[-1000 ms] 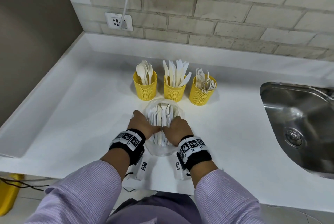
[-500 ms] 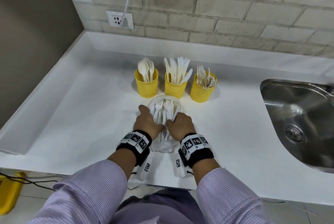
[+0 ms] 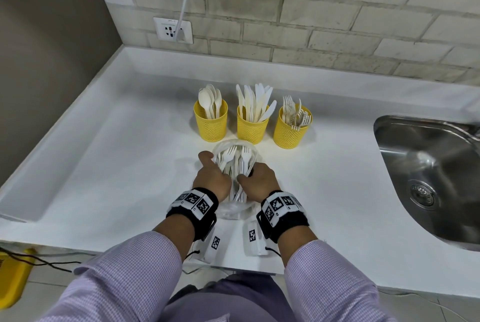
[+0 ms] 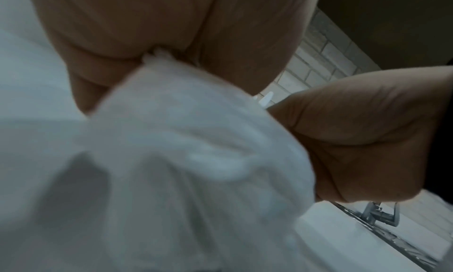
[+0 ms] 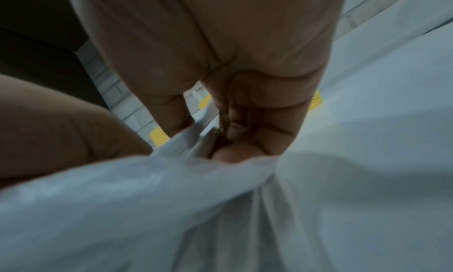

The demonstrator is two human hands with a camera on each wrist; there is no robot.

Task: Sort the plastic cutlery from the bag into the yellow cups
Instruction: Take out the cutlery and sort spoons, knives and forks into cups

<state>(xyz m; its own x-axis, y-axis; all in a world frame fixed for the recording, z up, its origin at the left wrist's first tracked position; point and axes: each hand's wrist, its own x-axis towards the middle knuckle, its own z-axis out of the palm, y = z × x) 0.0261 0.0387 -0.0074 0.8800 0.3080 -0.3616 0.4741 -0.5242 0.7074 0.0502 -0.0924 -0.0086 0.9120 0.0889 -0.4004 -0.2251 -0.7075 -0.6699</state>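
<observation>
A clear plastic bag [image 3: 235, 208] of white forks [image 3: 228, 157] lies on the white counter [image 3: 117, 155], its open mouth toward three yellow cups. The left cup [image 3: 211, 124] holds spoons, the middle cup [image 3: 252, 125] knives, the right cup [image 3: 292, 131] forks. My left hand [image 3: 211, 175] grips the bag's left side, and the bag [image 4: 171, 140] bunches under its fingers in the left wrist view. My right hand [image 3: 258, 182] grips the right side, pinching the film [image 5: 196, 171] against the cutlery in the right wrist view.
A steel sink [image 3: 431, 179] is sunk into the counter at the right. A wall socket [image 3: 172, 30] with a white cable sits on the brick wall behind. The counter's front edge [image 3: 78, 246] runs just under my wrists. White tags [image 3: 215, 242] hang from the wristbands.
Both hands have slid the bag back along the cutlery, so fork heads now stick out of its mouth. The head view has tilted up a little.
</observation>
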